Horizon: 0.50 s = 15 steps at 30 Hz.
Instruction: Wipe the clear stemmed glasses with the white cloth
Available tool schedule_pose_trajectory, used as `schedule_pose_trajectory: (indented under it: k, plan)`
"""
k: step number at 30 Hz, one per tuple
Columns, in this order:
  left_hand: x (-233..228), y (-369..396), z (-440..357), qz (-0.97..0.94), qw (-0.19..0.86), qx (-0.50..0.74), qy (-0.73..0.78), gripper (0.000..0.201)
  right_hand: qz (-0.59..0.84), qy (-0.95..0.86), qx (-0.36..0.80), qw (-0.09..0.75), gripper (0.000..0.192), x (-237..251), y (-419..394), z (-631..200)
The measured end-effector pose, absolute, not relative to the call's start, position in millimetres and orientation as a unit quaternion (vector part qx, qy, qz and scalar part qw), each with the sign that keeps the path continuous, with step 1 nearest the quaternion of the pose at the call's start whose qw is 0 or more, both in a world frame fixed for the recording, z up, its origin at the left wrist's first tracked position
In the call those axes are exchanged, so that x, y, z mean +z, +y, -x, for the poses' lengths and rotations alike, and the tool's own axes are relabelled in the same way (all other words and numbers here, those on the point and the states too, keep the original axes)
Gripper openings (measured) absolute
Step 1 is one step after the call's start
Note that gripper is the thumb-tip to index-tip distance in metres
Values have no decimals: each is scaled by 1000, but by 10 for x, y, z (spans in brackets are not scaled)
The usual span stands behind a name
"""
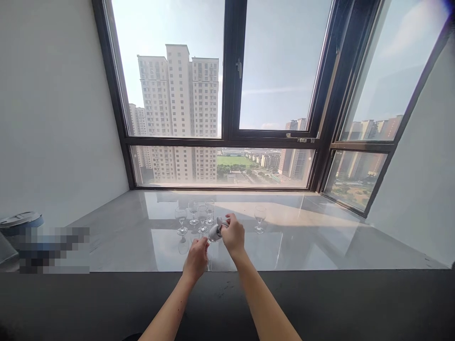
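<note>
Over the windowsill, a stemmed glass (214, 234) is held tilted between my two hands. My left hand (196, 259) is closed, with its thumb and fingers pinching the glass at its lower left end. A grey cloth (222, 221) is bunched at the glass's upper right, and my right hand (233, 235) is closed on it, pressing it against the glass. How far the cloth reaches inside the bowl is hidden. Just beyond my left hand, several clear stemmed glasses (181, 219) stand upright in a cluster. Another stemmed glass (260, 218) stands alone to the right.
The glossy grey windowsill (124, 241) reflects the window, and its front edge runs just below my hands. Dark window frames (234, 141) rise behind the glasses. At the far left lies a bluish object with a pale top (22, 219), partly blurred out.
</note>
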<state>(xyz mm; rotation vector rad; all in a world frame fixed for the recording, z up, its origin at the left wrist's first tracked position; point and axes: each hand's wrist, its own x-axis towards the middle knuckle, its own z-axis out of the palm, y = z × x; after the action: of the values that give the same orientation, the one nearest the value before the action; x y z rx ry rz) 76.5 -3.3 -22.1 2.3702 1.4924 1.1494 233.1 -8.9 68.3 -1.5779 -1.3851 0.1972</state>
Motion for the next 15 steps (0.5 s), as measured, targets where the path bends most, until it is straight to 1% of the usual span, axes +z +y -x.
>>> schedule_pose_trajectory:
  k: [2,4,6,8,11,15]
  plan:
    - [-221,-35,-763,-780,56,379,495,20,600,-595,84,528,30,615,-81,-2285]
    - [-220,-38,-763,-779,56,374,499,20,559,-605,119,555,30,553,-59,-2291]
    - [-215,-44,-766,-779,55,369,504,21,531,-607,177,564,30,518,-38,-2348]
    - [-206,-53,-771,-780,52,364,506,21,517,-609,233,554,31,511,-34,-2426]
    - [-188,-70,-776,-781,47,362,506,20,492,-626,280,536,38,518,-57,-2514]
    - [-178,-82,-769,-783,51,369,498,20,437,-623,341,552,50,522,-83,-2532]
